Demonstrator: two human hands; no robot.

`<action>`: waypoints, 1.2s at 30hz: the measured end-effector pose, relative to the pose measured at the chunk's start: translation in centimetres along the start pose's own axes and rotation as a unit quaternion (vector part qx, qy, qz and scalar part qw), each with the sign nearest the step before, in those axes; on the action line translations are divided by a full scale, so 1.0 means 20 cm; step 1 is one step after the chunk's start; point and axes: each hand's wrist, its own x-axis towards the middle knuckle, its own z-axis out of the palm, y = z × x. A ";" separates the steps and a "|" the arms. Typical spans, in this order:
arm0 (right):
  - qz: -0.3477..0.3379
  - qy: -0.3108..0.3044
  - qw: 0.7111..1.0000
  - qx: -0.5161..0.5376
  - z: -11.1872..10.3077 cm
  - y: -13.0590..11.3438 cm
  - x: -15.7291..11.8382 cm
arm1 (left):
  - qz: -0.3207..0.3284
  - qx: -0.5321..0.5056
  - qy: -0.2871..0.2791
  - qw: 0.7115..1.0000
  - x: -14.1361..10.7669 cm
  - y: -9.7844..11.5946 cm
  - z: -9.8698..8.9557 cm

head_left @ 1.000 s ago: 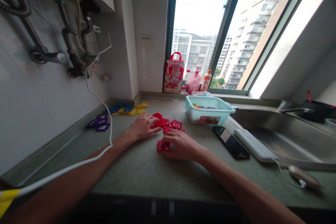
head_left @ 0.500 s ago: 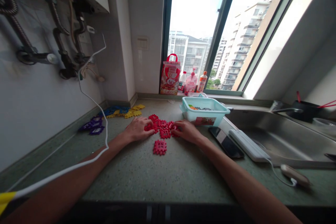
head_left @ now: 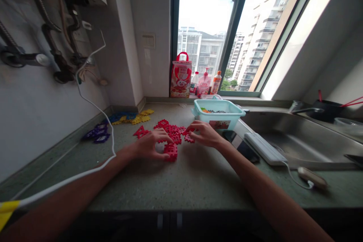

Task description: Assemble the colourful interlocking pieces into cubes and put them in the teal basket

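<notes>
Red plastic interlocking building pieces (head_left: 173,130) with notched edges lie in a cluster on the counter. My left hand (head_left: 151,144) is curled around a red square piece (head_left: 171,152) in front of the cluster, thumb at its near left and fingers at its top. A red triangular piece (head_left: 140,132) lies just beyond that hand. At the cluster's right side, my right hand (head_left: 206,134) has its fingertips bent onto a red piece (head_left: 188,137), partly hidden by the fingers.
Blue pieces (head_left: 122,116), yellow pieces (head_left: 144,116) and purple pieces (head_left: 98,133) lie at the back left. A light-blue tub (head_left: 234,121) holds more pieces. Right are a phone (head_left: 244,147), a white power strip (head_left: 265,149) and a sink (head_left: 297,136). A white cable (head_left: 110,128) hangs over my left forearm.
My left hand has moved nearer, from the cluster's left side to the separate red square piece. My right hand stays at the cluster's right side. The camera view has shifted slightly.
</notes>
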 end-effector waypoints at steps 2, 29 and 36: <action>-0.004 -0.074 0.997 0.003 -0.06 -0.04 -0.01 | 0.006 -0.006 -0.019 1.000 0.01 0.02 0.02; -0.003 -0.151 0.985 -0.084 -0.04 -0.16 -0.07 | -0.058 0.033 -0.024 0.997 0.01 0.03 0.05; -0.111 -0.089 0.990 -0.012 0.10 -0.27 -0.05 | -0.050 0.039 0.001 0.998 0.01 0.02 0.09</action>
